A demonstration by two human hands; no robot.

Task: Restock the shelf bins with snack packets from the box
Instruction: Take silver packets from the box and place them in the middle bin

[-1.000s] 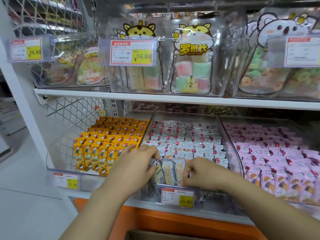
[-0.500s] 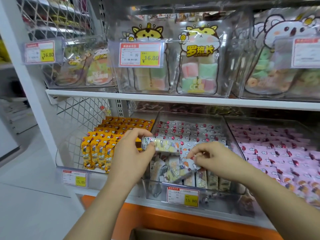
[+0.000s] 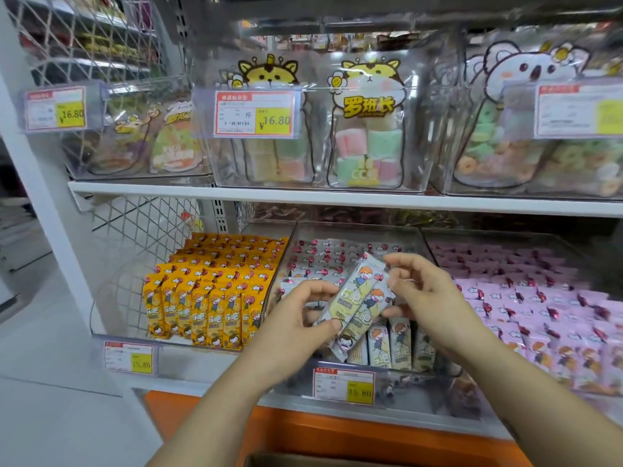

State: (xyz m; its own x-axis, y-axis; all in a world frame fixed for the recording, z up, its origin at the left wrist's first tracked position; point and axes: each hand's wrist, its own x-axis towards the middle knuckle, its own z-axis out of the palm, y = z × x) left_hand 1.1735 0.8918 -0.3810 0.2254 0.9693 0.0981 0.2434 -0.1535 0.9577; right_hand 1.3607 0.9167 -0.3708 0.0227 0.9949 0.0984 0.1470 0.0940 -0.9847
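upper tag (image 3: 256,112) 16.80, lower tag (image 3: 344,385) 15.80

Cardboard box (image 3: 303,461): only a strip of rim shows, the rest is cut by the bottom edge, contents unseen. Both forearms are also cut by the bottom edge. Held packets (image 3: 360,298) hide the left hand (image 3: 293,318) palm and part of the right hand (image 3: 428,298) thumb. Packet count in the bundle is unclear, at least two. Hands and bundle hide much of the middle bin (image 3: 414,392) front row. Pink packets (image 3: 539,298) and top-right price tag (image 3: 580,109) are cut by the right edge, and that tag's print is blurred. Front price tag (image 3: 344,384): small print is too small to read. Dark goods (image 3: 354,213) at the shelf's back edge can't be identified.
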